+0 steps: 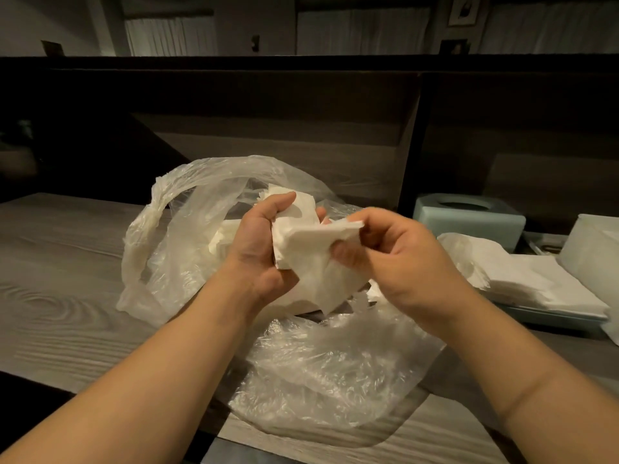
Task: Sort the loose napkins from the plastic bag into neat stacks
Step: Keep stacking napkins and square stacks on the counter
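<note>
Plastic bag [174, 249] lies open on our left; our left hand [258, 249] clasps a bunch of napkins [301, 259] above it, our right hand [398, 256] pinching one corner. Light, limp paper, likely tearing easily; we'd grip by edges.

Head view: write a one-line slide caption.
Left hand grips a bunch of napkins while right hand pinches one above the plastic bag.

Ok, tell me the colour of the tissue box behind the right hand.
Pale blue-green tissue box, seen in the head view.
</note>
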Available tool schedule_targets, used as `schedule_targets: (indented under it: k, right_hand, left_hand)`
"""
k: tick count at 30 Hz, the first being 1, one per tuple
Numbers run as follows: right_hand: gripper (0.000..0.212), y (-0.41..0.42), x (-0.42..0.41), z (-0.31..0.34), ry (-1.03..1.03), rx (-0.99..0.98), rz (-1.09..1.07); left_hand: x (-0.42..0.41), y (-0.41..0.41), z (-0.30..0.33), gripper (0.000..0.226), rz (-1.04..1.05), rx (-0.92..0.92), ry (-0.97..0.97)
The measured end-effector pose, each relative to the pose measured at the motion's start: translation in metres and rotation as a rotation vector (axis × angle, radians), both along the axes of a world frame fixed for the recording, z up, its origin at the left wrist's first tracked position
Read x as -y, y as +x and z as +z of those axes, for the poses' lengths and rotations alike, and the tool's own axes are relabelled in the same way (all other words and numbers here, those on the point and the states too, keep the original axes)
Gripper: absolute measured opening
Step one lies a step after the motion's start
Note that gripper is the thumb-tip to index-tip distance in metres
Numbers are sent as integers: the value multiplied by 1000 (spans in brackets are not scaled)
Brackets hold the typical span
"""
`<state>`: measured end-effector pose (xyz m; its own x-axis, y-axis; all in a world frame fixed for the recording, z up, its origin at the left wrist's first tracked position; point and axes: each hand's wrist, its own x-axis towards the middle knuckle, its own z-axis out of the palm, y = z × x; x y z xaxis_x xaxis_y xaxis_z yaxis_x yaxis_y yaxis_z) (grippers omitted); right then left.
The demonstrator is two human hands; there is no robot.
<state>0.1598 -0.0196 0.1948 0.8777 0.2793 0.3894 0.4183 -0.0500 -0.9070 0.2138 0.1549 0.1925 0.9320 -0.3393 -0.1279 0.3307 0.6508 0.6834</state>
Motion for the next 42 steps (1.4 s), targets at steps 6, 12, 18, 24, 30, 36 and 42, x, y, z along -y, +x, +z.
schedule_targets:
  k: [6, 12, 18, 24, 30, 36, 42]
  right_hand:
    - [34, 2, -2, 5, 286, -256, -114]
    - [17, 4, -9, 0, 287, -461, -268]
    - [13, 4, -11, -3, 248, -474, -323]
    - [22, 5, -14, -7, 153, -431, -363]
    - [35, 11, -8, -12, -289, -75, -530]
    - [16, 14, 2, -10, -273, 138, -599]
    - [24, 8, 7, -2, -437, 440, -510]
  left_hand:
    - [8, -5, -3, 56, -86, 178, 179]
    - [14, -9, -6, 63, -149, 193, 280]
    - [17, -10, -5, 75, -150, 166, 299]
    - [18, -13, -7, 53, -153, 180, 253]
    - [18, -14, -9, 47, -162, 176, 233]
    - [18, -18, -7, 47, -180, 200, 195]
    - [19, -25, -9, 43, -291, 274, 182]
